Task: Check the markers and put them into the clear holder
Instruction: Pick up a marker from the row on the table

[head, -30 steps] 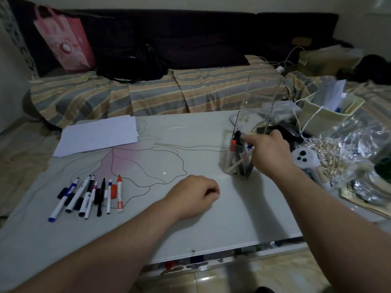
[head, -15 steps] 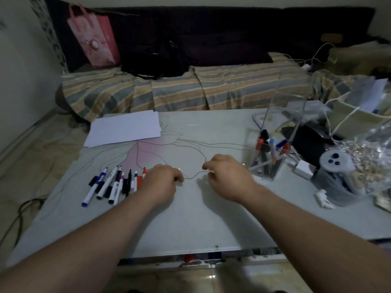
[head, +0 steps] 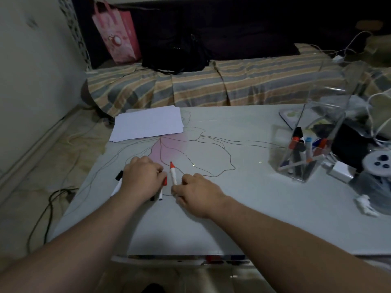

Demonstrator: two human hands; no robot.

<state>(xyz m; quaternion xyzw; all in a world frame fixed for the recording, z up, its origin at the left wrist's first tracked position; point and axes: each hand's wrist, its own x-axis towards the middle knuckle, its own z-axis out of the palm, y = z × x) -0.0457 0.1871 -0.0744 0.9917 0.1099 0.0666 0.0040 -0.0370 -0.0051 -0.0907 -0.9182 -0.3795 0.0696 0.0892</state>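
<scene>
A red-capped white marker (head: 173, 174) lies on the pale table (head: 243, 197), and my right hand (head: 196, 192) pinches its lower end. My left hand (head: 142, 179) rests over the row of loose markers (head: 118, 182) and hides most of them; a black-capped one shows at its left and two tips poke out below. Whether the left hand grips any marker cannot be made out. The clear holder (head: 304, 149) stands at the right with several markers inside.
A stack of white paper (head: 148, 124) lies at the table's back left. A white charger (head: 340, 171), a grey tub and cables crowd the right edge. A striped sofa with a black bag and a pink bag sits behind. Cables run on the floor at left.
My right hand left the holder and came across to the marker row, where it now pinches the red-capped marker. My left hand slid left onto the row. The camera turned left.
</scene>
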